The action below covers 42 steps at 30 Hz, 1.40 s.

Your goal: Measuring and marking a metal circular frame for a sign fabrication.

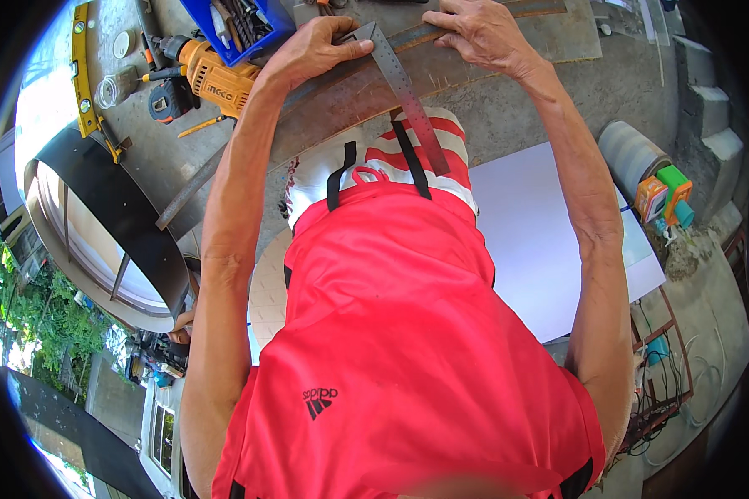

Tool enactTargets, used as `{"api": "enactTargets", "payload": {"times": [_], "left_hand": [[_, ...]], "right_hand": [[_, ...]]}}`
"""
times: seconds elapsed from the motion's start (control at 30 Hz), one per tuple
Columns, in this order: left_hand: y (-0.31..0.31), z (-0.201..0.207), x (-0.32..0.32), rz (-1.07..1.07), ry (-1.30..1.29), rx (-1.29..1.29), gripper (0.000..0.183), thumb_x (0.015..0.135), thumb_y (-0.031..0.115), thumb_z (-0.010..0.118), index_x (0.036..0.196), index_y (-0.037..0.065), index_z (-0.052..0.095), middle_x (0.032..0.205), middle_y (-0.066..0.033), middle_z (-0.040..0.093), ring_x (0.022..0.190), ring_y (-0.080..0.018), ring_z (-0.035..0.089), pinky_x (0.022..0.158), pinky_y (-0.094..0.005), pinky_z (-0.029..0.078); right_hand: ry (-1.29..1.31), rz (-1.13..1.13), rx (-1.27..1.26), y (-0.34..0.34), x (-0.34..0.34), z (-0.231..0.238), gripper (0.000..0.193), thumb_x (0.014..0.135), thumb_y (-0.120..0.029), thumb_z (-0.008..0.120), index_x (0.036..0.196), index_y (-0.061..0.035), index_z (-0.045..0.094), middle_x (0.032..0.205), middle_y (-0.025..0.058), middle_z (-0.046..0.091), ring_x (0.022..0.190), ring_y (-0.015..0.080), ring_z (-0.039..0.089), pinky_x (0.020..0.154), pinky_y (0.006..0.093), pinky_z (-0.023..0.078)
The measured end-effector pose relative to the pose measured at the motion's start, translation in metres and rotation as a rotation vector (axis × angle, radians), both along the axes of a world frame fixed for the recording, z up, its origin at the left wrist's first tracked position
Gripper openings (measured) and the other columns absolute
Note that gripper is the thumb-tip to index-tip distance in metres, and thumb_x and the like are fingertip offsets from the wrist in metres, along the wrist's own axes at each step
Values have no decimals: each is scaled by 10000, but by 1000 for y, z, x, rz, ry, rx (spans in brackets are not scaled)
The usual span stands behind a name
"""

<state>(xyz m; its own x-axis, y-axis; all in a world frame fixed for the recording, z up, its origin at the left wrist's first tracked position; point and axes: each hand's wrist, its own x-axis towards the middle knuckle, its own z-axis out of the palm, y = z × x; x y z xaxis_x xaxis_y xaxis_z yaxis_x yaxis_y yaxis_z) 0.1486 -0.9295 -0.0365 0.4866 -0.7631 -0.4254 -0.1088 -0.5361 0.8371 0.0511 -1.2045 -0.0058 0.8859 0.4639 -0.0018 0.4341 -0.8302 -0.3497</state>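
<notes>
Through the head camera I see the left hand (320, 48) pinching the far end of the metal square (402, 87), which lies at far centre with its blade slanting near toward the striped shorts (379, 158), while the right hand (487, 40) is curled at the long metal strip (414, 37) to the right, though I cannot tell whether it grips. My worry is the square pivoting if that thumb slackens, or the left forearm (235, 179) knocking the yellow drill (220, 76) beside it if it swings outward.
</notes>
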Motion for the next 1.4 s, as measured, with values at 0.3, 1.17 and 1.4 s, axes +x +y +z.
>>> {"api": "enactTargets", "payload": {"times": [0.3,1.17,1.4], "left_hand": [[-4,10,16,-20,163,221,559,842,440,737,1172,-11,710,971,-62,691,910,-142,615,840,-293,449],[-12,4,2,37,132,206,594,822,434,776,1192,-24,708,985,-75,699,921,-160,613,849,-294,450],[-13,8,4,16,158,194,563,817,415,779,1162,-25,719,939,-59,683,877,-151,598,814,-287,442]], "right_hand": [[2,-25,-32,1,-1,1,291,747,-205,779,1006,-95,704,897,90,617,898,262,581,765,374,520],[32,11,-62,0,-5,-3,343,756,-250,791,1050,-93,714,911,90,625,919,269,591,779,378,527],[11,29,-65,-1,-6,-3,336,761,-257,790,1038,-89,704,918,90,623,926,267,590,789,378,525]]}}
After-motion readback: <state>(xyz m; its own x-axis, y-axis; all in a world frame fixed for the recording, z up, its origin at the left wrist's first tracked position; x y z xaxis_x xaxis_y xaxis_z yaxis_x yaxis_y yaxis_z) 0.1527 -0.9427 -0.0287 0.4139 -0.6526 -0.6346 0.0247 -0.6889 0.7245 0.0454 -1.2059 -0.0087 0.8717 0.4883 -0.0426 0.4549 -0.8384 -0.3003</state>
